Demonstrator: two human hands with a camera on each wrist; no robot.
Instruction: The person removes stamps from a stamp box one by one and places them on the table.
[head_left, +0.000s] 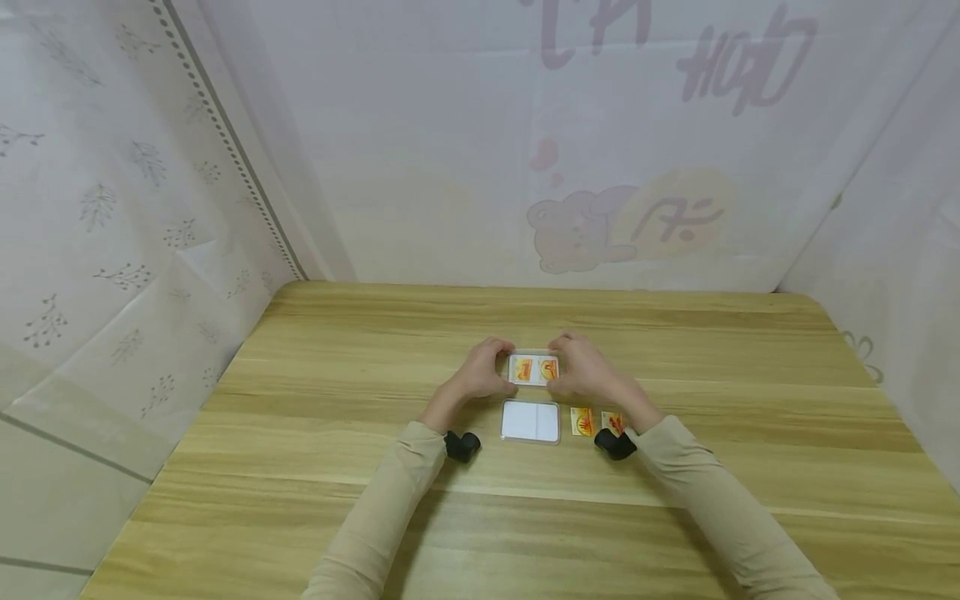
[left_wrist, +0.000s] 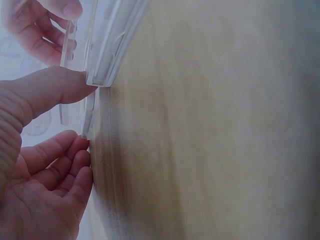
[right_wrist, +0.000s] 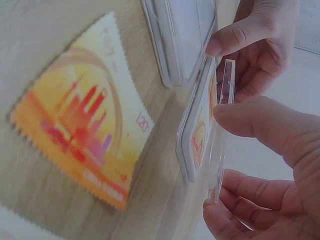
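A flat case with a white insert and two orange-yellow postage stamps (head_left: 534, 369) lies between both hands. My left hand (head_left: 480, 371) holds its left end, thumb on the near edge and fingers on the far edge. My right hand (head_left: 588, 367) pinches a clear plastic lid (right_wrist: 216, 170) by its edges, thumb on one side and fingers on the other. In the right wrist view the lid stands slightly apart from the case, facing the stamps. A second case (head_left: 530, 421) with a bare white insert lies just nearer on the table.
Two loose stamps (head_left: 581, 422) lie right of the second case, one partly behind the right wrist's black camera (head_left: 615, 444). Another black camera (head_left: 462, 447) sits on the left wrist. The wood-grain table (head_left: 375, 333) meets a printed curtain (head_left: 420, 167) at the back.
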